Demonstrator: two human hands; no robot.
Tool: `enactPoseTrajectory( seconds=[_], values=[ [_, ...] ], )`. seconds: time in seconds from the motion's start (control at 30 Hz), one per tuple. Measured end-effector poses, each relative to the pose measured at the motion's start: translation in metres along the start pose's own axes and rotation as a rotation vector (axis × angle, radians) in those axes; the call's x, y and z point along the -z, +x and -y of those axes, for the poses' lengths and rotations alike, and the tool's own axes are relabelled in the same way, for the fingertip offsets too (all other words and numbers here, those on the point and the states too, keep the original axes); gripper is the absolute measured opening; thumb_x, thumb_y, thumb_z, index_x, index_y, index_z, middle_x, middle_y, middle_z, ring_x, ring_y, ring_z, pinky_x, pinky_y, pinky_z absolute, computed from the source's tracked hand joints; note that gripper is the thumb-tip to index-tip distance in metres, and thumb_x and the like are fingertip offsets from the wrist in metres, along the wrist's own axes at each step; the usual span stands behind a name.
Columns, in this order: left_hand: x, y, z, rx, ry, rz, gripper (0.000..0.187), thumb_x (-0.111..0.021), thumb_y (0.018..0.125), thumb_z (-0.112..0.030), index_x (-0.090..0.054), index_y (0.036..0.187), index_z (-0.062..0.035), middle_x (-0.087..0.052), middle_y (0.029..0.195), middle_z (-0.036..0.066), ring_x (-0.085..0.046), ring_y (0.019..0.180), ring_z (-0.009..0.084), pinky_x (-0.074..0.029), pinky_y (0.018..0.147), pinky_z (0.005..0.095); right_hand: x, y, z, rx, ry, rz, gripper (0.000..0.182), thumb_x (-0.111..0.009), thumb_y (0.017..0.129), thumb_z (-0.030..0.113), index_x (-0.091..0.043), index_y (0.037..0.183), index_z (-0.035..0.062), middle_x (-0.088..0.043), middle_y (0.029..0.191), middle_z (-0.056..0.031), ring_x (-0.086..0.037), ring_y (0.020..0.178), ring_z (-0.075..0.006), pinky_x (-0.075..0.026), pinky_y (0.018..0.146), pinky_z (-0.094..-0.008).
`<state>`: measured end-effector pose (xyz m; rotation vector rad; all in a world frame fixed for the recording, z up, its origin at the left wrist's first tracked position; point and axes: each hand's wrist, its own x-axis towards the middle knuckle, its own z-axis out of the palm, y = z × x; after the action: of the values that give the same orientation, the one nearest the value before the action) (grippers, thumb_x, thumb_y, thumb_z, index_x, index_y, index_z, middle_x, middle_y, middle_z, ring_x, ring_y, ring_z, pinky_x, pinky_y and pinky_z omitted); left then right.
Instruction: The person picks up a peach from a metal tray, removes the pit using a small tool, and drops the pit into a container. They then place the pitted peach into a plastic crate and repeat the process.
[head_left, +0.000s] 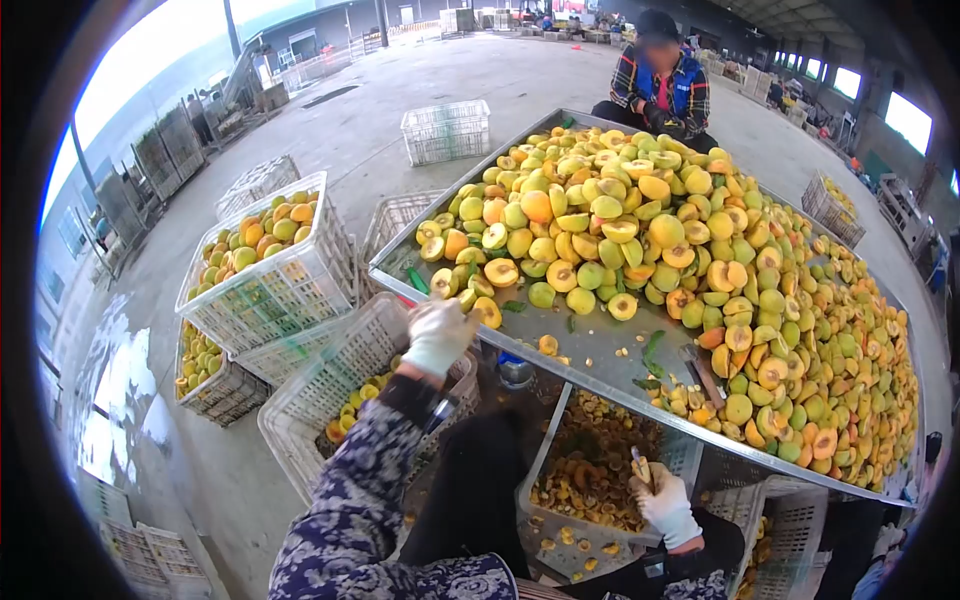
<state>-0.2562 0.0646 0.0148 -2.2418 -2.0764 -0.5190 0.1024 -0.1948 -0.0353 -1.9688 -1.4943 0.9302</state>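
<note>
The left hand point(440, 335), gloved, is positioned at the near left edge of the metal table point(560, 338), immediately beside a cut fruit half point(487, 312) that lies on the table surface. This fruit half lies to the right of the fingers; a second fruit half point(445, 282) lies just beyond the fingertips, cut face visible. Both are round in outline and present no marked long axis. The left fingers are bent; whether they pinch anything cannot be determined, as the back of the glove covers the contact area. The right hand point(665, 505), also gloved, is closed around a small hand tool point(640, 466), the long axis of which points up and slightly left, toward the table edge. The right hand is located over the near right part of the scrap bin point(588, 522), well apart from both fruit halves; the left hand is the nearer one.
</note>
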Motion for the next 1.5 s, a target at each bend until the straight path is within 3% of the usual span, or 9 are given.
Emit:
enactPoseTrajectory(
  seconds=[0.13, 0.23, 0.37, 0.5, 0.9, 1.03, 1.13, 1.23, 1.5],
  values=[
    [-0.053, 0.057, -0.046, 0.217, 0.244, 0.216, 0.051, -0.063, 0.079, -0.046, -0.065, 0.097, 0.0016, -0.065, 0.101, 0.023, -0.064, 0.094, 0.0382, -0.049, 0.08, 0.048, 0.007, 0.005, 0.014, 0.03, -0.048, 0.042, 0.037, -0.067, 0.088, 0.032, -0.061, 0.111, 0.0038, -0.068, 0.09, -0.0195, -0.066, 0.088, -0.0379, -0.051, 0.074, -0.0401],
    [-0.067, 0.052, -0.068, -0.09, 0.007, -0.021, 0.039, -0.068, 0.077, -0.035, -0.063, 0.101, -0.0044, -0.067, 0.092, 0.017, -0.066, 0.089, 0.0362, -0.05, 0.076, 0.0472, 0.023, 0.008, 0.019, 0.008, 0.006, 0.095, 0.035, -0.066, 0.088, 0.032, -0.061, 0.11, 0.0051, -0.067, 0.087, -0.0193, -0.065, 0.085, -0.0386, -0.051, 0.073, -0.0395],
    [-0.035, 0.014, -0.15, -0.263, -0.837, 0.023, 0.043, -0.082, 0.072, -0.02, -0.05, 0.094, -0.0029, -0.059, 0.082, 0.014, -0.061, 0.07, 0.0263, -0.052, 0.063, 0.0349, 0.05, 0.03, 0.04, 0.247, 0.274, -0.082, 0.029, -0.062, 0.09, 0.025, -0.059, 0.107, 0.0016, -0.065, 0.079, -0.0166, -0.065, 0.069, -0.0274, -0.051, 0.063, -0.0348],
    [-0.008, -0.055, -0.218, 0.108, -1.89, 0.772, 0.04, -0.064, 0.087, -0.003, -0.044, 0.121, -0.0039, -0.056, 0.112, 0.01, -0.061, 0.101, 0.0201, -0.057, 0.083, 0.0379, 0.067, 0.042, 0.064, 0.064, 0.749, -0.102, 0.032, -0.058, 0.094, 0.029, -0.053, 0.111, 0.0016, -0.057, 0.072, -0.0038, -0.054, 0.057, -0.0115, -0.044, 0.051, -0.026],
    [-0.083, -0.076, -0.288, -0.175, -1.861, 0.728, 0.044, -0.048, 0.101, -0.021, -0.036, 0.14, -0.0053, -0.051, 0.129, 0.011, -0.056, 0.112, 0.0218, -0.047, 0.096, 0.0325, 0.089, 0.072, 0.022, -0.077, 0.809, -0.127, 0.034, -0.06, 0.095, 0.031, -0.054, 0.108, -0.0005, -0.057, 0.074, -0.0016, -0.053, 0.059, -0.01, -0.044, 0.053, -0.025],
    [-0.072, -0.069, -0.291, 0.446, -2.257, 0.969, 0.033, -0.05, 0.097, -0.006, -0.048, 0.129, -0.0024, -0.049, 0.132, 0.017, -0.059, 0.11, 0.0272, -0.05, 0.091, 0.0331, 0.084, 0.067, 0.013, 0.138, 0.436, -0.216, 0.027, -0.053, 0.098, 0.025, -0.056, 0.101, -0.0015, -0.057, 0.073, -0.0121, -0.057, 0.065, -0.0208, -0.046, 0.059, -0.035],
    [-0.072, -0.07, -0.287, -0.373, -1.64, 0.65, 0.044, -0.042, 0.098, -0.007, -0.033, 0.141, -0.0038, -0.048, 0.13, 0.015, -0.056, 0.109, 0.0219, -0.047, 0.095, 0.032, 0.075, 0.073, 0.006, 0.131, 0.377, -0.178, 0.026, -0.057, 0.095, 0.022, -0.055, 0.102, -0.0024, -0.057, 0.074, -0.0186, -0.058, 0.066, -0.0311, -0.046, 0.06, -0.0383],
    [-0.071, -0.074, -0.291, -0.004, -1.946, 0.856, 0.048, -0.043, 0.097, -0.004, -0.031, 0.143, -0.0002, -0.047, 0.132, 0.015, -0.052, 0.115, 0.0209, -0.041, 0.101, 0.0316, 0.078, 0.075, 0.018, 0.094, 0.327, -0.199, 0.024, -0.059, 0.093, 0.019, -0.053, 0.101, -0.0032, -0.058, 0.076, -0.0241, -0.059, 0.069, -0.0408, -0.047, 0.061, -0.0424],
    [-0.065, -0.084, -0.284, -0.373, -1.508, 0.523, 0.048, -0.046, 0.095, -0.004, -0.033, 0.141, 0.0039, -0.05, 0.129, 0.016, -0.052, 0.115, 0.0213, -0.04, 0.101, 0.0329, 0.069, 0.07, 0.023, 0.207, -0.058, -0.275, 0.024, -0.061, 0.086, 0.011, -0.048, 0.101, -0.0031, -0.059, 0.071, -0.0242, -0.061, 0.066, -0.0424, -0.049, 0.057, -0.0484]
  ],
)
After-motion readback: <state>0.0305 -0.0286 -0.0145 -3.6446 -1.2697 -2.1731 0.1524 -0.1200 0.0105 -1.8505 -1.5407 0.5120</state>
